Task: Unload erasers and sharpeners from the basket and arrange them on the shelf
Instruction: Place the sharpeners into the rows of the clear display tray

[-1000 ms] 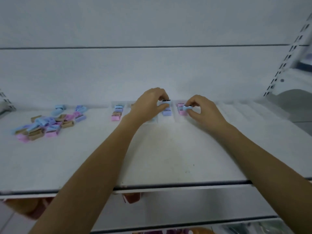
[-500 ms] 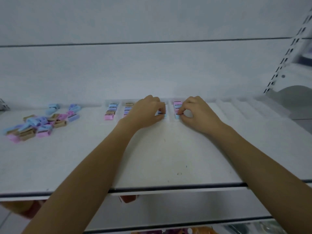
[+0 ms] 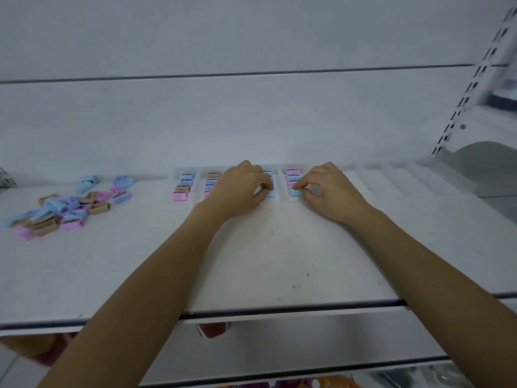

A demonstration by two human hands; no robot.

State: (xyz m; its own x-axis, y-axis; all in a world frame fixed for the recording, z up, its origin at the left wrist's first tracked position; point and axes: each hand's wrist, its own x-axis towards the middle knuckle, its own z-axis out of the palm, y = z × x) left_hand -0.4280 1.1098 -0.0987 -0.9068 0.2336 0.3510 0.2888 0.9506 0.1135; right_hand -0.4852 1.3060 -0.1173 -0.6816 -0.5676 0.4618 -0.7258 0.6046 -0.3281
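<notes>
head view: left hand (image 3: 240,189) pinches left blue piece (image 3: 270,194); right hand (image 3: 330,191) pinches right blue piece (image 3: 294,193).

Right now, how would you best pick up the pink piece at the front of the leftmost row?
Probably from above and in front: pinch the pink piece across its long edges, tipping it forward, since a brown piece sits close behind.
</notes>
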